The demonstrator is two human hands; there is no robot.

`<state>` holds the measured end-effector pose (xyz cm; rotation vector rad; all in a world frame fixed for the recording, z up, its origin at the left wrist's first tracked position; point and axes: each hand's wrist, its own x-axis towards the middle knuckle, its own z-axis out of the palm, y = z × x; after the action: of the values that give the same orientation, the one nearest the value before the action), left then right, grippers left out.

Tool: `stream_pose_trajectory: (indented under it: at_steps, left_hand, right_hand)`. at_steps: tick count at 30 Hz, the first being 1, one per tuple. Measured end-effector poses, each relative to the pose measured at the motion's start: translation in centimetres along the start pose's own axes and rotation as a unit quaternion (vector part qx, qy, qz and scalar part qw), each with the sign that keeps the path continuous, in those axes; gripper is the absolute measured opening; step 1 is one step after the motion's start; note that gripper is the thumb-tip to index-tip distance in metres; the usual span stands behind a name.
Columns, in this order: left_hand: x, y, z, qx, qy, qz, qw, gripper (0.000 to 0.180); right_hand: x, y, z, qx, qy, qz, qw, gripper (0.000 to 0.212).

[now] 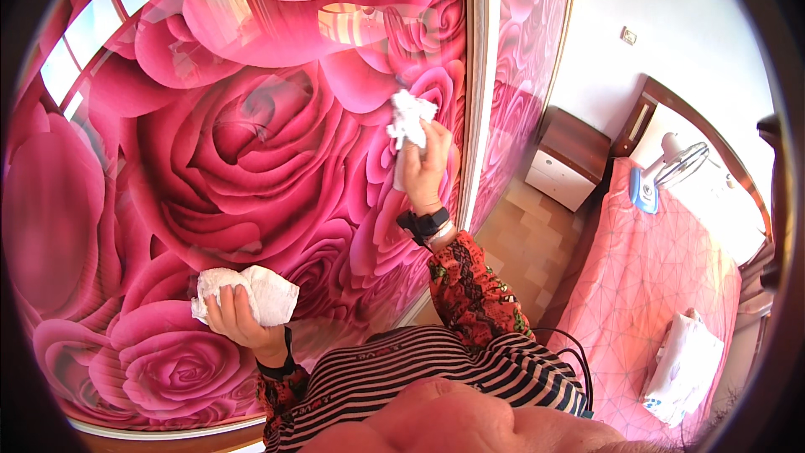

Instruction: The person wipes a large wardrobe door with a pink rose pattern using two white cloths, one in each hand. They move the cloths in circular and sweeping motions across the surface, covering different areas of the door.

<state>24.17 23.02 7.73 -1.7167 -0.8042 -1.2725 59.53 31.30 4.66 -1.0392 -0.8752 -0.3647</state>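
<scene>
A glossy panel (226,159) printed with large pink roses fills the left and middle, with window reflections on its surface. My right hand (425,166) is raised to the panel's right part, its fingers closed on a crumpled white tissue (411,115) that lies against the surface. Lower left, my left hand (241,319) grips a folded white cloth (272,295), which looks pressed to the panel or just in front of it; I cannot tell which. Dark bands circle both wrists, and patterned red sleeves cover my forearms.
A pale frame strip (480,75) edges the panel, with a second rose panel (524,50) beyond it. To the right stand a nightstand (570,155) and a bed (646,277) with a pink cover. A small fan (671,169) and a white pillow (683,369) rest on the bed.
</scene>
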Motion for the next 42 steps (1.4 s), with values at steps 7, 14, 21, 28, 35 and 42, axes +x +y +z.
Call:
stream_pose_trajectory:
  at_steps: [7,14,21,28,35,42]
  left_hand:
    - [0.1,-0.2,-0.7,-0.032,-0.026,0.008,0.999,0.042]
    - [-0.2,-1.7,-1.8,-0.030,-0.019,0.019,0.999,0.041]
    - [-0.4,-4.2,-3.8,0.000,-0.003,0.006,1.000,0.040]
    - [0.8,-6.8,-5.3,0.031,0.054,0.015,0.998,0.041]
    - [0.9,-6.6,-4.9,0.050,0.047,0.018,0.997,0.044]
    - [1.0,-6.3,-5.1,0.029,0.038,0.018,0.999,0.042]
  right_hand:
    - [-7.4,9.4,-3.2,-0.067,0.057,0.272,0.958,0.038]
    - [-9.7,7.4,-2.7,-0.009,0.070,0.298,0.952,0.040]
    - [-5.2,-2.8,0.6,-0.013,0.008,0.060,0.998,0.038]
    - [-5.3,-8.4,1.5,0.097,-0.104,-0.095,0.985,0.047]
    - [-8.1,0.1,-0.9,-0.038,-0.018,0.047,0.998,0.040]
    - [-17.2,9.6,-3.8,-0.086,0.068,0.358,0.927,0.042]
